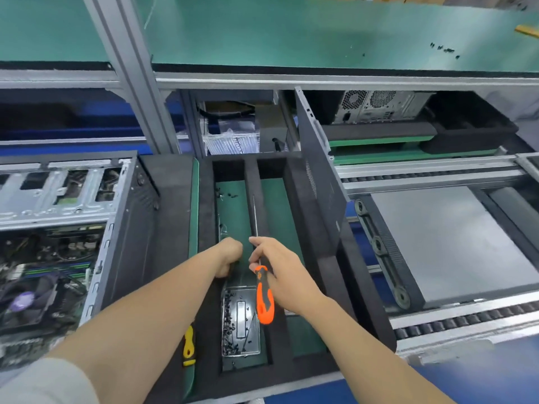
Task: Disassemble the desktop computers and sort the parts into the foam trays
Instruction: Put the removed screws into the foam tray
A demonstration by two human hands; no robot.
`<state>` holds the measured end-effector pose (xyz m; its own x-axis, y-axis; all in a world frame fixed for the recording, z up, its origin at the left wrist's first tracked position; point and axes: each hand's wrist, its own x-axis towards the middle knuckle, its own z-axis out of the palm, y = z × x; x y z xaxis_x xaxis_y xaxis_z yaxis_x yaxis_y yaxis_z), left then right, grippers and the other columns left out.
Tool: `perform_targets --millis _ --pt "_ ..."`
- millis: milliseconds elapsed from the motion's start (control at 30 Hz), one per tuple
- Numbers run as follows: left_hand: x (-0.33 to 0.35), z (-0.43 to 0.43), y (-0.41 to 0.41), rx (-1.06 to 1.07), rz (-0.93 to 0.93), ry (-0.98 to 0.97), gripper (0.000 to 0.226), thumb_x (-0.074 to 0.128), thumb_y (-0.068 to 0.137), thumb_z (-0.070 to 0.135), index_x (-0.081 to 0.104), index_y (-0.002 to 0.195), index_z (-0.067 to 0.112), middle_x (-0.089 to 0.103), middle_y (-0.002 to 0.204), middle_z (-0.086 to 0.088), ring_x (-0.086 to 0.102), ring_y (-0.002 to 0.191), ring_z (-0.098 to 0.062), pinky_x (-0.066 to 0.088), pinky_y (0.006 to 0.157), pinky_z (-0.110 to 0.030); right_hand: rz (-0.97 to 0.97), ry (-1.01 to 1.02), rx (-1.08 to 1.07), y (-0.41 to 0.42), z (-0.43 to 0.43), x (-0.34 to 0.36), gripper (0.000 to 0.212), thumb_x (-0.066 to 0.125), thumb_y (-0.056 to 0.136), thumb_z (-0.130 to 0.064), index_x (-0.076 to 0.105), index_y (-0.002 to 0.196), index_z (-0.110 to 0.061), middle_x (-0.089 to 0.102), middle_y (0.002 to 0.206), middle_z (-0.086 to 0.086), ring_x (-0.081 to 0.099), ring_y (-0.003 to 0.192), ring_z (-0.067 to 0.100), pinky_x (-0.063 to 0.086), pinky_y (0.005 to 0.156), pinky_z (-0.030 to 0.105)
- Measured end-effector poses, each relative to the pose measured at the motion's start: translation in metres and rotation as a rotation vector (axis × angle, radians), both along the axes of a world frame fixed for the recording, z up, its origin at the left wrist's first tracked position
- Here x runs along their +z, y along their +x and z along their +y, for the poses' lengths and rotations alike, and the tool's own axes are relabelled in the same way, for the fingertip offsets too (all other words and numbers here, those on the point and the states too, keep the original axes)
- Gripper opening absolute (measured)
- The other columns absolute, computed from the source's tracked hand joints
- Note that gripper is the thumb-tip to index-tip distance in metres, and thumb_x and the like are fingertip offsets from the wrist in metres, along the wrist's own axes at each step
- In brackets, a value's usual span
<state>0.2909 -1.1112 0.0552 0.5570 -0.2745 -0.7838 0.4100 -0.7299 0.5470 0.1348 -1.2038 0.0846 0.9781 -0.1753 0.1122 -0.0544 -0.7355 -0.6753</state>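
Observation:
An open desktop computer (pixel 58 243) lies at the left with its motherboard showing. Beside it stands a black foam tray (pixel 294 182) with two green-floored slots. My left hand (pixel 230 258) is curled in a fist over the left slot, above a clear plastic dish of black screws (pixel 240 325); whether it holds anything is hidden. My right hand (pixel 280 269) grips a long screwdriver with an orange and black handle (pixel 264 298), its thin shaft lying along the foam divider. A black case side panel (pixel 318 182) leans upright against the tray's right wall.
A yellow-handled tool (pixel 189 345) lies at the tray's left edge. A grey plate (pixel 449 243) sits on the roller conveyor at right. Another computer tower (pixel 385 107) and black foam (pixel 466 132) stand at the back right. Loose screws (pixel 443 49) dot the upper green shelf.

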Motion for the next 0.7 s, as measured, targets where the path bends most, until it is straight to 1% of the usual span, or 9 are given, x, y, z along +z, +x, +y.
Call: perform_targets --millis 67,133,200,267,333,400,500,567,700 --pt "0.017 0.007 0.000 -0.010 0.070 -0.029 0.041 0.033 0.104 0.008 0.051 0.140 0.006 0.054 0.142 -0.024 0.054 0.127 -0.040 0.046 0.097 -0.051 -0.010 0.062 -0.002 0.008 0.004 0.002 0.030 0.058 0.097 -0.004 0.054 0.101 -0.034 0.046 0.146 -0.021 0.051 0.125 -0.002 0.045 0.096 0.025" --pt "0.036 0.015 0.003 0.018 0.070 -0.095 0.041 0.033 0.103 0.006 0.054 0.138 0.009 0.056 0.137 -0.021 0.059 0.120 -0.039 0.050 0.101 -0.057 -0.046 0.107 0.014 0.017 0.010 0.001 0.022 0.062 0.098 -0.015 0.053 0.098 -0.035 0.049 0.141 -0.020 0.052 0.118 -0.007 0.038 0.092 0.011" --pt "0.058 0.025 0.009 0.090 -0.004 -0.160 0.040 0.034 0.102 0.004 0.059 0.133 0.008 0.061 0.132 -0.019 0.063 0.108 -0.038 0.055 0.098 -0.056 -0.086 0.083 0.045 0.027 0.022 0.004 0.019 0.064 0.097 -0.020 0.052 0.096 -0.035 0.048 0.134 -0.021 0.051 0.116 -0.009 0.036 0.090 0.006" --pt "0.080 0.043 0.018 0.067 -0.237 -0.134 0.038 0.037 0.101 0.002 0.062 0.129 0.010 0.065 0.125 -0.017 0.064 0.101 -0.034 0.057 0.096 -0.050 -0.113 0.063 0.063 0.036 0.038 0.006 0.021 0.063 0.093 -0.015 0.050 0.095 -0.032 0.044 0.124 -0.020 0.053 0.108 -0.004 0.044 0.088 0.012" --pt "0.104 0.068 0.029 -0.052 -0.526 -0.054 0.040 0.039 0.099 0.000 0.066 0.125 0.015 0.066 0.128 -0.011 0.063 0.111 -0.029 0.054 0.099 -0.040 -0.115 0.028 0.109 0.045 0.058 0.010 0.021 0.061 0.086 -0.009 0.052 0.094 -0.026 0.042 0.117 -0.016 0.054 0.098 0.004 0.049 0.084 0.022" --pt "0.128 0.094 0.035 -0.155 -0.723 -0.042 0.043 0.038 0.098 -0.001 0.069 0.121 0.017 0.068 0.127 -0.006 0.064 0.113 -0.024 0.049 0.094 -0.028 -0.105 0.000 0.167 0.054 0.080 0.011 0.017 0.061 0.084 -0.007 0.057 0.096 -0.018 0.043 0.118 -0.007 0.055 0.098 0.012 0.049 0.086 0.030" --pt "0.157 0.131 0.041 -0.164 -0.886 -0.096 0.039 0.041 0.099 -0.001 0.073 0.108 0.022 0.073 0.110 0.000 0.067 0.086 -0.006 0.046 0.072 -0.017 -0.035 -0.060 0.237 0.068 0.115 0.011 0.017 0.061 0.087 -0.007 0.057 0.101 -0.015 0.039 0.132 -0.001 0.056 0.110 0.025 0.051 0.087 0.040" --pt "0.170 0.156 0.044 -0.119 -0.950 -0.103 0.032 0.050 0.099 0.004 0.071 0.097 0.028 0.073 0.095 0.010 0.062 0.067 0.007 0.043 0.058 -0.010 0.016 -0.127 0.298 0.076 0.135 0.009 0.015 0.058 0.089 -0.003 0.056 0.101 -0.011 0.035 0.138 0.002 0.057 0.109 0.034 0.053 0.085 0.045" --pt "0.180 0.210 0.042 0.006 -1.017 -0.054 0.029 0.056 0.090 0.008 0.072 0.080 0.029 0.072 0.079 0.010 0.060 0.054 0.005 0.041 0.050 -0.013 0.148 -0.207 0.359 0.081 0.155 -0.007 0.017 0.051 0.091 0.001 0.057 0.102 -0.010 0.033 0.135 0.002 0.059 0.095 0.039 0.053 0.078 0.048"
